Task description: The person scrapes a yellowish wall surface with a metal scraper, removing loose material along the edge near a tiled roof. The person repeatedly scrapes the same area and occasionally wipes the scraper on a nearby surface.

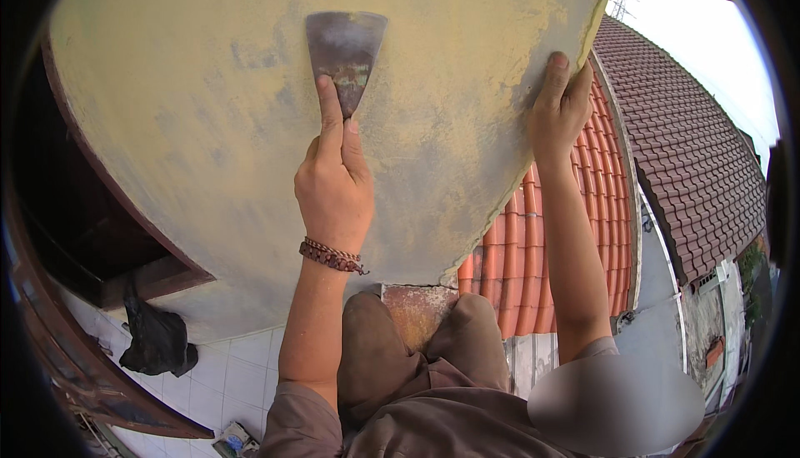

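Observation:
My left hand (335, 183) is closed round the handle of a scraper (346, 54) with a wide, worn metal blade. The index finger lies stretched along the blade, whose broad edge points up and rests against the yellow and grey patchy wall (208, 141). Most of the handle is hidden in my palm. A braided bracelet (329, 255) circles that wrist. Further right, my right hand (560, 112) grips the wall's rough outer edge, thumb on its face and the other fingers partly hidden round the side.
Beyond the wall's edge lie orange roof tiles (521, 250) and a darker brown roof (667, 125). Between my knees is a worn reddish ledge (419, 312). A dark framed opening (75, 200) is on the left, with a black plastic bag (158, 337) near white floor tiles (242, 375).

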Action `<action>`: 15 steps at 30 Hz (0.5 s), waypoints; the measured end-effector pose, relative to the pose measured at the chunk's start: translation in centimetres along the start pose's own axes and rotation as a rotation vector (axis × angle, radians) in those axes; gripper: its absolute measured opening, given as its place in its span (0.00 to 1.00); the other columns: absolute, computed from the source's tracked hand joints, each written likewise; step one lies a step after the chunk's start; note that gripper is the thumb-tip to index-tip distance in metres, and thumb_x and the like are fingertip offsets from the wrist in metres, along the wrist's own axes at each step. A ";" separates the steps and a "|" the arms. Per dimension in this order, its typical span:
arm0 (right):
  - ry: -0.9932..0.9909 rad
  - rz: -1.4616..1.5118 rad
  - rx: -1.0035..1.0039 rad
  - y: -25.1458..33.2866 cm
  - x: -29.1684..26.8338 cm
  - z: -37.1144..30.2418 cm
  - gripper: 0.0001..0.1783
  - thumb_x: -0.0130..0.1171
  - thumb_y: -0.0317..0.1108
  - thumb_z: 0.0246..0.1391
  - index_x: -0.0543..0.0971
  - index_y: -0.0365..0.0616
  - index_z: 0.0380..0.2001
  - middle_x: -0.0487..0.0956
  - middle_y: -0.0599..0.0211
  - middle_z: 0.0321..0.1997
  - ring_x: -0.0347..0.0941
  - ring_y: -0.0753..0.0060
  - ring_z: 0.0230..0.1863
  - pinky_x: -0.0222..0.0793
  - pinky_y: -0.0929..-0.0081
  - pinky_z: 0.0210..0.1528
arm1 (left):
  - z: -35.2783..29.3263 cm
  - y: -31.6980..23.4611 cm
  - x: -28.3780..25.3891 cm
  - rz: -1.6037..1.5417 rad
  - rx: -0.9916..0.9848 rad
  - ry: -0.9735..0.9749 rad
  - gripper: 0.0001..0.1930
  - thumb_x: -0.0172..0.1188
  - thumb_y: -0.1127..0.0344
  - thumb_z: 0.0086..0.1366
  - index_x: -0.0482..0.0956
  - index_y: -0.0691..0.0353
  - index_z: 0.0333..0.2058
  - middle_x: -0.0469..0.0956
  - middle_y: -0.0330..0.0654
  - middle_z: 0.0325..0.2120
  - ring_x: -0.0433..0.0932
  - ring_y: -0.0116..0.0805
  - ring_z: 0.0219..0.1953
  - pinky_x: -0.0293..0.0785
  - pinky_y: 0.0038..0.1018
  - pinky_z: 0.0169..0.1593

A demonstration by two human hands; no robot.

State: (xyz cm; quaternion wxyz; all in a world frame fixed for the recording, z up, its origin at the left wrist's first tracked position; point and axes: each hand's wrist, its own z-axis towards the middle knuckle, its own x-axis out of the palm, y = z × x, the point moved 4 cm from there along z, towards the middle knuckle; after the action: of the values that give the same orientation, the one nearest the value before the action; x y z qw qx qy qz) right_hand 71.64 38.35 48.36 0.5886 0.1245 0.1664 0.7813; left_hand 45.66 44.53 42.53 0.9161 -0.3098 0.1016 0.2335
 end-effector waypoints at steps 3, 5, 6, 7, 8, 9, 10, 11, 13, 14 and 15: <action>-0.051 0.033 -0.038 0.2 0.3 0.0 0.28 0.44 0.54 0.70 0.72 0.34 0.47 0.77 0.59 0.30 0.74 0.75 0.30 0.69 0.78 0.30 | 0.6 -1.1 0.7 -0.019 0.054 -0.067 0.28 0.48 0.65 0.74 0.55 0.56 0.69 0.79 0.50 0.25 0.81 0.43 0.24 0.77 0.35 0.24; -0.042 0.038 -0.061 0.4 0.4 0.2 0.28 0.45 0.53 0.69 0.71 0.33 0.48 0.78 0.57 0.30 0.76 0.72 0.30 0.70 0.76 0.29 | -2.7 -0.2 3.2 -0.023 0.079 -0.090 0.29 0.51 0.66 0.72 0.55 0.57 0.69 0.76 0.48 0.22 0.79 0.43 0.21 0.74 0.35 0.19; -0.037 0.044 -0.072 0.3 0.5 0.3 0.27 0.46 0.52 0.69 0.71 0.33 0.48 0.80 0.56 0.30 0.78 0.69 0.30 0.72 0.74 0.29 | -6.0 0.8 5.3 -0.018 0.091 -0.096 0.31 0.53 0.67 0.71 0.55 0.57 0.69 0.75 0.47 0.22 0.78 0.42 0.19 0.73 0.35 0.19; -0.033 0.052 -0.081 0.2 0.6 0.3 0.27 0.47 0.51 0.68 0.70 0.32 0.49 0.81 0.54 0.30 0.80 0.65 0.29 0.74 0.72 0.29 | -9.5 1.7 7.2 -0.012 0.105 -0.101 0.32 0.54 0.68 0.69 0.55 0.58 0.69 0.74 0.46 0.21 0.77 0.41 0.18 0.73 0.35 0.18; -0.017 0.040 -0.054 0.2 0.6 0.3 0.27 0.47 0.51 0.68 0.71 0.32 0.48 0.81 0.55 0.29 0.80 0.66 0.28 0.73 0.73 0.28 | -13.2 2.7 9.0 -0.012 0.073 -0.059 0.33 0.55 0.69 0.68 0.55 0.58 0.69 0.73 0.46 0.21 0.76 0.41 0.17 0.73 0.35 0.18; -0.005 0.022 -0.028 0.3 0.2 0.4 0.26 0.47 0.50 0.68 0.71 0.32 0.48 0.81 0.56 0.28 0.80 0.67 0.27 0.73 0.73 0.27 | -14.2 2.1 9.2 -0.019 0.044 -0.015 0.34 0.56 0.70 0.67 0.55 0.59 0.70 0.73 0.45 0.21 0.76 0.40 0.17 0.73 0.34 0.18; 0.008 0.004 -0.003 0.2 0.0 0.4 0.26 0.48 0.50 0.68 0.71 0.32 0.48 0.80 0.57 0.27 0.79 0.67 0.26 0.72 0.74 0.27 | -14.2 2.1 9.4 -0.033 0.058 -0.027 0.34 0.57 0.70 0.67 0.55 0.59 0.70 0.73 0.45 0.21 0.75 0.40 0.17 0.73 0.34 0.18; -0.016 0.031 -0.017 0.1 0.0 0.3 0.25 0.48 0.50 0.68 0.71 0.32 0.47 0.80 0.57 0.26 0.79 0.68 0.25 0.72 0.74 0.26 | -13.9 2.1 9.6 -0.048 0.071 -0.040 0.34 0.57 0.70 0.67 0.55 0.59 0.70 0.72 0.45 0.20 0.75 0.39 0.16 0.73 0.34 0.18; -0.055 0.078 -0.053 -0.1 0.1 0.1 0.25 0.48 0.49 0.68 0.71 0.33 0.47 0.79 0.58 0.24 0.78 0.68 0.23 0.71 0.74 0.24 | -9.4 -0.3 8.3 -0.027 0.109 -0.059 0.35 0.57 0.70 0.66 0.55 0.57 0.70 0.72 0.44 0.20 0.74 0.38 0.16 0.73 0.33 0.18; -0.038 0.069 -0.038 -0.1 0.1 0.1 0.25 0.48 0.49 0.68 0.71 0.32 0.47 0.79 0.58 0.25 0.78 0.68 0.24 0.71 0.74 0.25 | -6.1 -2.1 6.9 0.022 0.148 -0.084 0.35 0.56 0.69 0.68 0.53 0.54 0.70 0.72 0.44 0.21 0.75 0.37 0.16 0.74 0.32 0.18; -0.022 0.064 -0.022 0.2 0.0 0.1 0.25 0.48 0.49 0.68 0.71 0.32 0.47 0.80 0.58 0.25 0.78 0.68 0.25 0.71 0.73 0.25 | -3.0 -3.8 5.5 -0.002 0.128 -0.061 0.35 0.55 0.67 0.69 0.51 0.52 0.71 0.73 0.44 0.21 0.75 0.38 0.16 0.74 0.32 0.17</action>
State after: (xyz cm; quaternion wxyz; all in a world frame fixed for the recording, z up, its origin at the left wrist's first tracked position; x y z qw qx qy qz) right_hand 71.51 38.34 48.49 0.5664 0.1319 0.1471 0.8001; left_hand 52.22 42.01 40.32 0.9369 -0.2433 0.0883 0.2350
